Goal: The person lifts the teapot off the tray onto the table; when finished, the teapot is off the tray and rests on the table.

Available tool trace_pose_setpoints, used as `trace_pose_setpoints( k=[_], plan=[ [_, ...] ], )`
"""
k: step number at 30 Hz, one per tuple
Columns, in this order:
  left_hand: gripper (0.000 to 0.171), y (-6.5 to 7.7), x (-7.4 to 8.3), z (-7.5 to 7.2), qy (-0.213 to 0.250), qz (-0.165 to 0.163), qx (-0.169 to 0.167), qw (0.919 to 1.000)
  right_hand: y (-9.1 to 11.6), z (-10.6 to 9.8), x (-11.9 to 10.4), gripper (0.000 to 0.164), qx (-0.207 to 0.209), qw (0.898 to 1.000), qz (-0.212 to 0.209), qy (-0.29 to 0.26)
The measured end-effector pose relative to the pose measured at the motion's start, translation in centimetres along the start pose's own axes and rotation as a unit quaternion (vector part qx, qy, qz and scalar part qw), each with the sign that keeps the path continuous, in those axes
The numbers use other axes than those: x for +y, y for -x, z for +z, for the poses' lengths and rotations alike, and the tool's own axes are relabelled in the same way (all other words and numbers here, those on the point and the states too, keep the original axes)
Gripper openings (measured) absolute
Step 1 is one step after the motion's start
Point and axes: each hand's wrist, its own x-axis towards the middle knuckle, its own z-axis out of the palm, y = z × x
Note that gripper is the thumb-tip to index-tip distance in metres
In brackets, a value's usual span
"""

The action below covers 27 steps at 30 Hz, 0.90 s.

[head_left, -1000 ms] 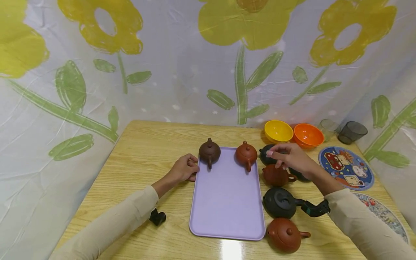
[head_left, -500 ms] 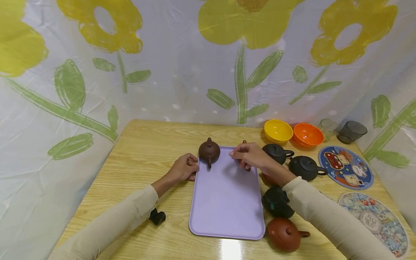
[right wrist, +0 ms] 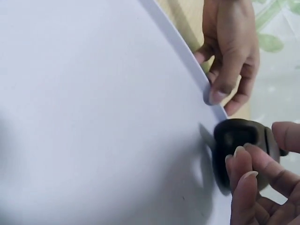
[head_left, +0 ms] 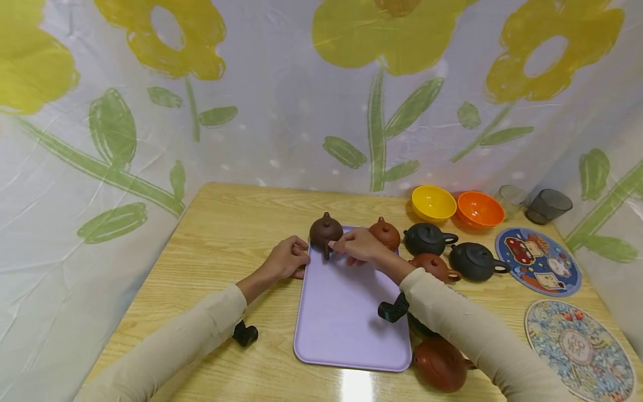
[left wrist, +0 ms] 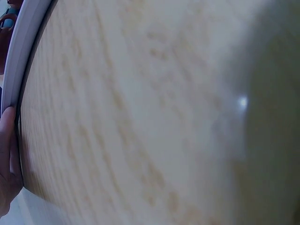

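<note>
A lavender tray [head_left: 351, 324] lies on the wooden table. My left hand [head_left: 283, 259] holds its left rim near the far corner; in the right wrist view the left thumb lies on the rim. At that corner stands a dark brown teapot [head_left: 325, 228], its handle facing me. My right hand [head_left: 361, 244] is at this handle, fingers and thumb apart around it in the right wrist view; whether they touch it is hard to see. A reddish-brown teapot [head_left: 385, 232] stands at the tray's far right corner, partly behind the right hand.
Right of the tray are two black teapots [head_left: 474, 261], reddish-brown teapots [head_left: 439, 365] and a dark one mostly hidden by the right sleeve. A yellow bowl [head_left: 434, 204], an orange bowl [head_left: 480, 210] and two glasses [head_left: 548, 206] stand behind. Two round mats [head_left: 577, 346] lie far right.
My right hand has moved left from above the teapots beside the tray, past the reddish-brown teapot, to the dark brown teapot's handle. The left hand has stayed at the rim.
</note>
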Motion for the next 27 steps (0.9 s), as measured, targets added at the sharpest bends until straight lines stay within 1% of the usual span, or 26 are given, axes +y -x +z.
trace_pose_setpoints(
  k=[6, 11, 18, 27],
  plan=[
    [0.028, 0.1, 0.2, 0.0, -0.002, 0.001, -0.006, 1.0000, -0.8, 1.3, 0.5, 0.040, 0.011, 1.000, 0.005, 0.004],
    [0.029, 0.2, 0.4, -0.1, 0.004, 0.001, -0.009, 1.0000, -1.0, 1.9, 0.4, 0.044, 0.017, 1.000, 0.017, 0.002],
    [0.028, 0.2, 0.5, -0.1, 0.007, 0.002, -0.006, 1.0000, -1.0, 2.2, -0.1, 0.038, 0.031, 0.999, 0.029, 0.009],
    [0.028, 0.3, 0.3, -0.1, 0.004, 0.000, -0.006, 1.0000, -0.9, 2.8, -0.5, 0.030, 0.021, 0.999, 0.038, -0.008]
  ],
)
